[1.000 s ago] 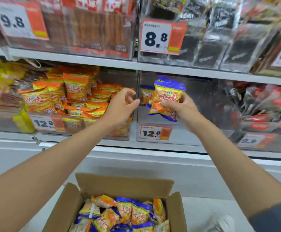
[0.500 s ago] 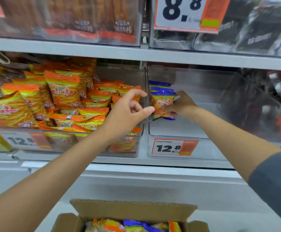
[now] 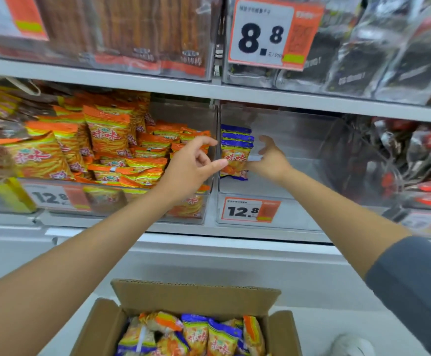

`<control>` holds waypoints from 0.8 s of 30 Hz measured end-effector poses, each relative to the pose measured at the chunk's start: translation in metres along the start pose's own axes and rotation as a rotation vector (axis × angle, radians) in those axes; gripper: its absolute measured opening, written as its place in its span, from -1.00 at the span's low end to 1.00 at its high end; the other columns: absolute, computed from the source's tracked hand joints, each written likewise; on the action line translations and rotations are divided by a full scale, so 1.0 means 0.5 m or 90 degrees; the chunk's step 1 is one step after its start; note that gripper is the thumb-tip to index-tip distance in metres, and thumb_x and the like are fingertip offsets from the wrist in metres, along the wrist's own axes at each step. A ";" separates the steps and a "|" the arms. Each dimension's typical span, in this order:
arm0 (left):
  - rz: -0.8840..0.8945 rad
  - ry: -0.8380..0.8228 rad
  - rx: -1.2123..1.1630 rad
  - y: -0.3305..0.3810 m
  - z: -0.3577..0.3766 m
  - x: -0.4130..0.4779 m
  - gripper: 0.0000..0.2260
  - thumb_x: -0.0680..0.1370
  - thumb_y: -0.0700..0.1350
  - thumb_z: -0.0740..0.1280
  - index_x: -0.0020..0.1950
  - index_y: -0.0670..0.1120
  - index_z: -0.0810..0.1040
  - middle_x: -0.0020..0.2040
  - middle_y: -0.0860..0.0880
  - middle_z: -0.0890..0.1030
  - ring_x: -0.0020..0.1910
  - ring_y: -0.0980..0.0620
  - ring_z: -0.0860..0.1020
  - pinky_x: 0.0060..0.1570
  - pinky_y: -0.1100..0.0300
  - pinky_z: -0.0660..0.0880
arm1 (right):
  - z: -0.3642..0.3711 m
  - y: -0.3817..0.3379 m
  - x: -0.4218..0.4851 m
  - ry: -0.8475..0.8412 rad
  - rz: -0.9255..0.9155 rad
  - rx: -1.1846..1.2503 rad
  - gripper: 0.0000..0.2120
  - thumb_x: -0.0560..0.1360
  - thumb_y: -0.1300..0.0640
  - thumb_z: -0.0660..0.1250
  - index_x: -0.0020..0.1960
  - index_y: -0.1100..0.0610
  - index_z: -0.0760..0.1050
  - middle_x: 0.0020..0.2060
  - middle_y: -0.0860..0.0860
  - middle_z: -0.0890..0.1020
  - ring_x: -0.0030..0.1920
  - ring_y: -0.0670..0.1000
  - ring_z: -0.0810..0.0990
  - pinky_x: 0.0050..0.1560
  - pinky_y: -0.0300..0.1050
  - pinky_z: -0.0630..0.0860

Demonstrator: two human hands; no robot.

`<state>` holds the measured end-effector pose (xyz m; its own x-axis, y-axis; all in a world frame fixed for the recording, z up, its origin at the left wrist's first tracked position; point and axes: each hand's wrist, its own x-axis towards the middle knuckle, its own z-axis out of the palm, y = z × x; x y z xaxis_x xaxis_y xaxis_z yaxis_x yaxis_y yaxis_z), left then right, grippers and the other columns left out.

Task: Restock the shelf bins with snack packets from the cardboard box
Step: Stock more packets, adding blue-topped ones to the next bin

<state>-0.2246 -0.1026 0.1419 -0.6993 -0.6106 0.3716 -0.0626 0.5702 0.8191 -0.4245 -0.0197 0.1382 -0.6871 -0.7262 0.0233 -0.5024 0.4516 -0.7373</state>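
Note:
Three blue-and-orange snack packets (image 3: 235, 155) stand upright in a row at the left end of a clear shelf bin (image 3: 301, 211). My right hand (image 3: 269, 160) is inside the bin just right of the front packet, fingers spread, its thumb side against the packet's edge and gripping nothing. In front of the bin divider my left hand (image 3: 192, 164) hovers with relaxed fingers, its thumb pointing at the front packet, and holds nothing. Below, an open cardboard box (image 3: 196, 294) holds several more snack packets (image 3: 204, 335).
The neighbouring bin on the left is full of orange snack packets (image 3: 111, 140). A 12.8 price tag (image 3: 250, 210) hangs on the clear bin's front. The shelf above (image 3: 286, 95) carries bins of dark and brown packs. A white shoe (image 3: 350, 346) shows at bottom right.
My right hand carried the blue packet into the clear bin, stood it against the others and let go of it. The left hand stayed close by. The view moved nearer to the shelf.

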 end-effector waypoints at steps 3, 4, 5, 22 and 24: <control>-0.013 0.079 0.057 0.028 -0.001 -0.031 -0.78 0.50 0.02 0.44 0.07 -0.01 0.52 -0.36 0.05 0.53 -0.41 0.19 0.46 -0.31 0.23 0.43 | -0.019 -0.017 -0.119 0.112 -0.125 -0.035 -0.57 0.46 0.15 0.42 0.29 0.09 0.40 -0.06 0.01 0.48 -0.08 -0.01 0.45 -0.12 -0.17 0.34; -0.016 0.096 0.070 0.038 -0.001 -0.047 -0.82 0.50 0.01 0.45 0.00 -0.02 0.52 -0.39 0.05 0.52 -0.44 0.18 0.45 -0.33 0.19 0.44 | -0.019 -0.020 -0.164 0.145 -0.160 -0.031 -0.70 0.45 0.19 0.40 0.16 0.07 0.45 -0.15 -0.01 0.49 -0.14 -0.02 0.44 -0.16 -0.17 0.32; -0.022 0.097 0.081 0.047 0.001 -0.066 -0.84 0.49 -0.01 0.45 -0.07 -0.02 0.51 -0.40 0.05 0.51 -0.45 0.17 0.43 -0.33 0.14 0.43 | -0.016 -0.020 -0.206 0.163 -0.184 -0.022 -0.78 0.43 0.23 0.37 0.04 0.05 0.46 -0.24 -0.04 0.48 -0.21 -0.03 0.44 -0.21 -0.17 0.33; -0.488 -0.264 0.023 -0.237 -0.016 -0.513 -0.84 0.53 0.00 0.41 0.04 -0.04 0.60 -0.14 -0.01 0.64 -0.18 0.14 0.59 -0.24 0.35 0.42 | 0.387 0.392 -0.507 -0.421 -0.041 -0.449 -0.34 0.57 0.10 0.29 0.57 0.14 0.08 0.42 0.11 0.39 0.46 0.13 0.23 0.45 0.02 0.17; -0.502 -0.274 0.012 -0.245 -0.013 -0.516 -0.82 0.53 0.00 0.40 0.06 -0.06 0.60 -0.09 -0.06 0.64 -0.19 0.15 0.58 -0.27 0.37 0.42 | 0.397 0.397 -0.507 -0.386 -0.141 -0.537 -0.45 0.53 0.16 0.31 0.49 0.13 0.27 0.34 0.07 0.46 0.36 0.11 0.31 0.38 -0.04 0.17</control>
<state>-0.0316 -0.0185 -0.0517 -0.6541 -0.5721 -0.4948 -0.6463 0.0830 0.7585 -0.2461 0.1512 -0.1480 -0.2758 -0.8682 -0.4125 -0.9456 0.3222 -0.0459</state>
